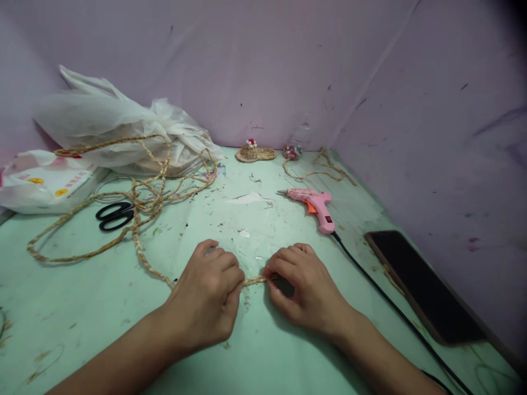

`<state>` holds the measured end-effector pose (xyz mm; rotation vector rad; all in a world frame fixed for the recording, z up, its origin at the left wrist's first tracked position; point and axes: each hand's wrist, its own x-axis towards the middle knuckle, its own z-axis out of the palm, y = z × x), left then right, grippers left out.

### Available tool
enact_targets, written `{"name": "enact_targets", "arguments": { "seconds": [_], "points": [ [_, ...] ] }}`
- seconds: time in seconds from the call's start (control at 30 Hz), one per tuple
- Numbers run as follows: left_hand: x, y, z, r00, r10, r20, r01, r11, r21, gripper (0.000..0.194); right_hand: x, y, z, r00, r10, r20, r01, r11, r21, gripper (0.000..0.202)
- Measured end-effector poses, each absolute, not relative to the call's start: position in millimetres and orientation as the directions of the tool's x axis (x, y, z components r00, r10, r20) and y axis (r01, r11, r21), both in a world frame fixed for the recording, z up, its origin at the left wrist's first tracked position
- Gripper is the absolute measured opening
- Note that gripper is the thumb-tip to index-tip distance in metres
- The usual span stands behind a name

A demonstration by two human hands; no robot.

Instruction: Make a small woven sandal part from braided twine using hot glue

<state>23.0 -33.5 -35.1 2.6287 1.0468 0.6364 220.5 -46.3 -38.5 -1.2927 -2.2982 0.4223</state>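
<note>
A braided straw cord (254, 281) runs between my two hands near the front middle of the table. My left hand (212, 291) is closed on it, and the cord comes out past the wrist side toward a tangled pile at the left. On the right, my right hand (302, 282) pinches the cord near its end between thumb and fingers; the tip is hidden. Beyond my right hand a pink glue gun (315, 204) lies on its side, nozzle pointing left. Black-handled scissors (115, 215) lie by the cord pile, blades partly covered.
White plastic bags (135, 129) and a white packet (45, 181) stand at the left. A small woven slipper (256, 153), a container of beads (292, 151) and more cord lie at the back wall. A phone (424, 285) and a black cable (382, 291) are at the right.
</note>
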Motion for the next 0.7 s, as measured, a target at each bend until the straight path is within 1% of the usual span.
{"name": "enact_targets", "arguments": {
  "seconds": [0.13,0.3,0.4,0.47,0.6,0.63,0.7],
  "points": [
    [24,-35,-40,0.657,0.675,0.335,0.591,-0.737,0.328,0.019,220,-48,-37,-0.439,0.867,0.236,0.724,0.497,-0.479,0.013],
    [25,-35,-43,0.643,0.677,0.358,0.591,-0.736,0.33,0.018,217,-48,-36,-0.402,0.888,0.224,0.712,0.457,-0.532,0.012],
    [24,-35,-44,0.639,0.682,0.354,0.6,-0.731,0.324,0.017,213,-48,-38,-0.392,0.888,0.241,0.714,0.459,-0.529,0.01],
    [24,-36,-44,0.641,0.688,0.339,0.609,-0.726,0.319,0.016,212,-48,-40,-0.384,0.884,0.267,0.713,0.468,-0.522,0.017],
    [23,-36,-44,0.641,0.689,0.338,0.614,-0.725,0.312,0.015,219,-51,-42,-0.372,0.88,0.297,0.71,0.476,-0.52,0.048],
    [23,-36,-44,0.639,0.688,0.344,0.613,-0.726,0.312,0.014,222,-51,-43,-0.365,0.883,0.295,0.711,0.469,-0.524,0.053],
    [23,-36,-44,0.634,0.689,0.352,0.613,-0.725,0.314,0.014,230,-51,-43,-0.341,0.894,0.29,0.713,0.447,-0.54,0.054]
  ]
}}
